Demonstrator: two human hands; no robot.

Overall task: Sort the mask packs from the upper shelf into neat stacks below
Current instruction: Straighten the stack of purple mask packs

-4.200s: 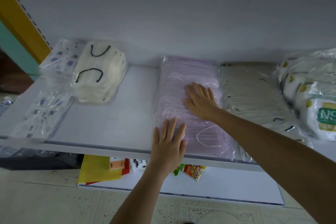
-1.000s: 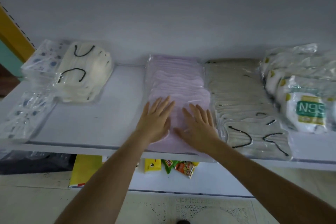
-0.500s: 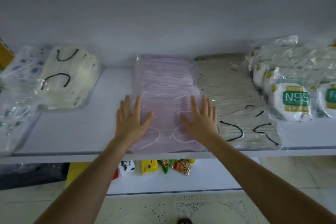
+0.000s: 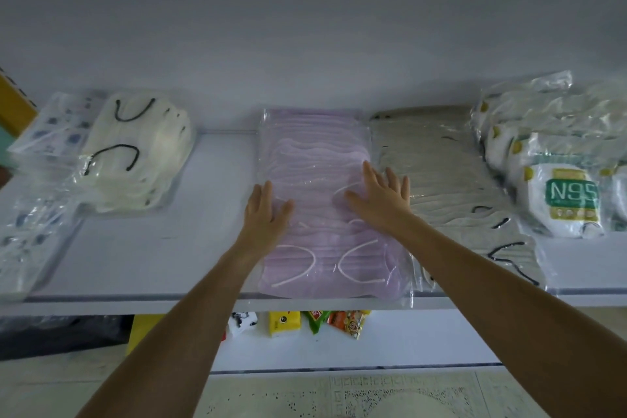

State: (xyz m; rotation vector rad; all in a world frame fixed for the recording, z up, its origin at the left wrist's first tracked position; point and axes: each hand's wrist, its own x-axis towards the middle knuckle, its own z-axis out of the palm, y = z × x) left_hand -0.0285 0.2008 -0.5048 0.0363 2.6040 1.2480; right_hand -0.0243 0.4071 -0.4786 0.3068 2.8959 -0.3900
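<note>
Two hands on the purple mask packs (image 4: 315,258) rn, both w/ fingers straight and spread, nothing pinched or curled round. Left hand (image 4: 266,214) sits on the left edge of the row, thumb on the plastic. Right hand (image 4: 383,200) presses the right side, and its outer fingers reach over twd the grey packs (image 4: 441,187).

The purple ones lie in an overlapping row, front to back, in the middle of the white shelf (image 4: 152,248). White ear loops show through the wrap, and the front end is right at the shelf lip.

Other stuff around:
- grey packs w/ black loops, just beside the purple row on the right, touching or nearly so, can't tell which
- N95 packs (image 4: 570,200) piled at the far right, green label facing up
- cream masks (image 4: 139,159) w/ black loops in a clear bag to the left, w/ a stretch of bare shelf btwn them and the purple row
- printed packs (image 4: 51,132) at the far left, kinda blurry
- yellow post (image 4: 13,98) at the left edge

Below, on the lower shelf (image 4: 373,343), there are a few small snack packets (image 4: 346,322) near the front, partly hidden by the upper board. Both forearms cross in front of that lower level too.
</note>
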